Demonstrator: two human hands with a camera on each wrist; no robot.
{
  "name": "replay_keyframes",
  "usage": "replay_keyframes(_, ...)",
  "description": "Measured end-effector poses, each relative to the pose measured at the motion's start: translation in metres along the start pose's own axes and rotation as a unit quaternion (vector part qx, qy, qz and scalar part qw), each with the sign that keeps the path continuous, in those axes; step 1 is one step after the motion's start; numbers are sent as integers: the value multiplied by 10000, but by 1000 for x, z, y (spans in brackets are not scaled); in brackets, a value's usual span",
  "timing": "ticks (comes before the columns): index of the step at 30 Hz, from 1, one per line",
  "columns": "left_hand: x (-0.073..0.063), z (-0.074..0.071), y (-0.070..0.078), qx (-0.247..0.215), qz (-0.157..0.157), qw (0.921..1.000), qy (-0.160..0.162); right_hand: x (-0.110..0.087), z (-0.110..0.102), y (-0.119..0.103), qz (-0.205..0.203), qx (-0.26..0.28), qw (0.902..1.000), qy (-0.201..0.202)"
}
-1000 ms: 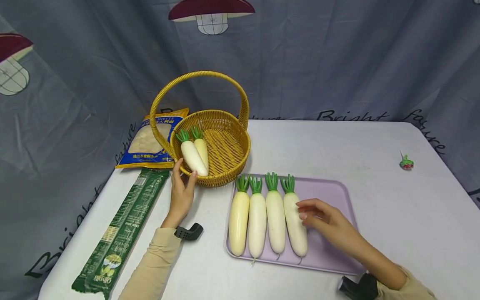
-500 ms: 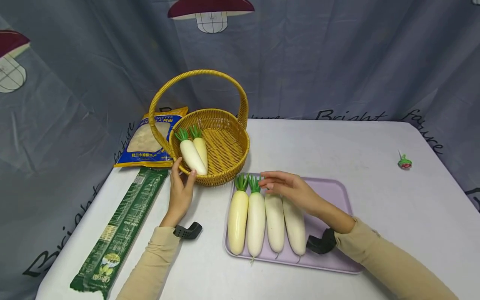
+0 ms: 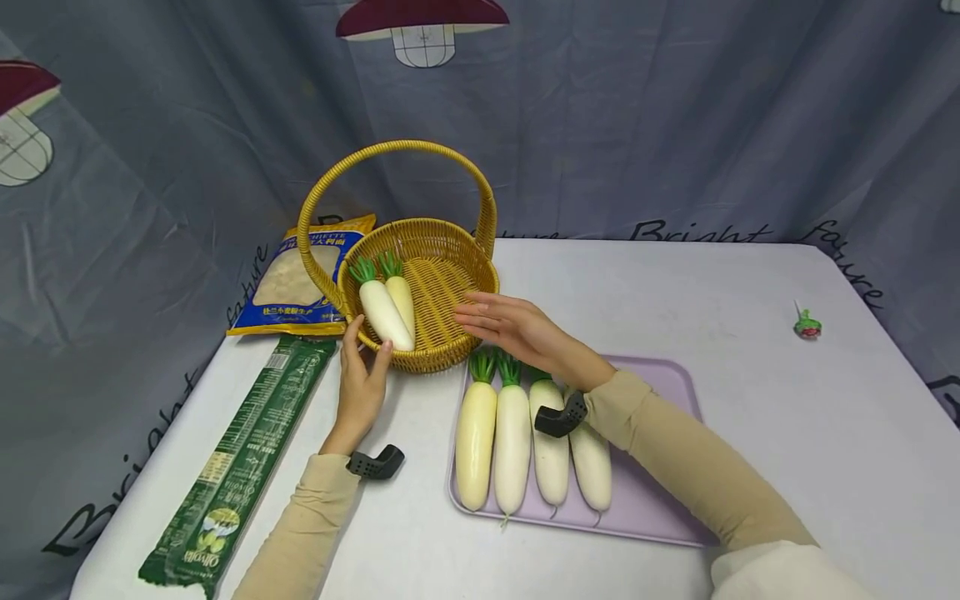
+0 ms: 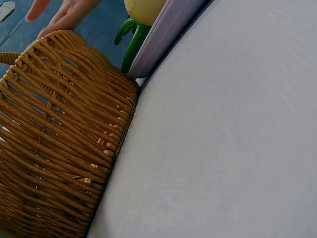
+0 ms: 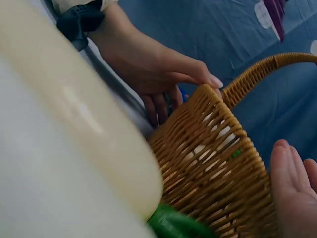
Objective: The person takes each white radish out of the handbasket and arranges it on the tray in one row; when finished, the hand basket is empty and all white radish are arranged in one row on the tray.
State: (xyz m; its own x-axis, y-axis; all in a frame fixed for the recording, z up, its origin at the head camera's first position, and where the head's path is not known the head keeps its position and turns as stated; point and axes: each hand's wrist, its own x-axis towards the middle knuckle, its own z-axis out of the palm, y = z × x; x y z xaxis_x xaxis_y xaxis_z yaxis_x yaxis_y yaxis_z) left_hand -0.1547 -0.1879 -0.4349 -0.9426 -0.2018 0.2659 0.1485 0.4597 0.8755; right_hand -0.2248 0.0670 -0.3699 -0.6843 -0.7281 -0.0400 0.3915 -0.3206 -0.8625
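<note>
A brown wicker basket (image 3: 457,287) with a tall arched handle stands at the table's back left, two small white radishes (image 3: 386,315) with green tops lying inside. My left hand (image 3: 362,387) holds its near left rim; in the right wrist view the thumb lies on the rim and the fingers sit against the outside wall. At the basket's right side is my right hand (image 3: 517,329), palm turned left, fingers nearly straight, nothing in it. Whether it touches the rim I cannot tell. Below it, several large white radishes (image 3: 512,450) lie side by side on a purple tray (image 3: 652,500).
A blue and yellow pasta bag (image 3: 292,279) lies behind the basket's left side. In front of that bag is a long green packet (image 3: 240,467). A green-wrapped lollipop (image 3: 807,325) lies far right. A grey curtain (image 3: 637,125) hangs along the table's back.
My right hand has moved left and away from me, from beside the rightmost large radish, over the green tops, to the basket's right rim. My left hand and the radishes have stayed put.
</note>
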Motion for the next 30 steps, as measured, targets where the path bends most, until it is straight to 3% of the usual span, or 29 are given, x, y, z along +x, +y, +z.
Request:
replay_keyframes(9,-1,1,0,-11,-15,10000,78,48,28,-1,28,-184,9991,381)
replay_keyframes(13,-3,1,-2,22,-50,10000,80,68,39,5,57,-668,9951,725)
replay_keyframes(19,-1,0,-3,-67,-46,10000,22,96,52,14,379,-1762,9743,1353)
replay_keyframes(23,-2,-1,4,-126,-152,9998,-29,104,53,17,750,-2143,9595,1667)
replay_keyframes(26,-6,-3,17,-123,-181,9997,-48,105,52,19,1052,-2384,9499,1726)
replay_keyframes(30,-9,-4,33,-70,-142,9998,-77,103,52,20,1436,-2933,9333,1493)
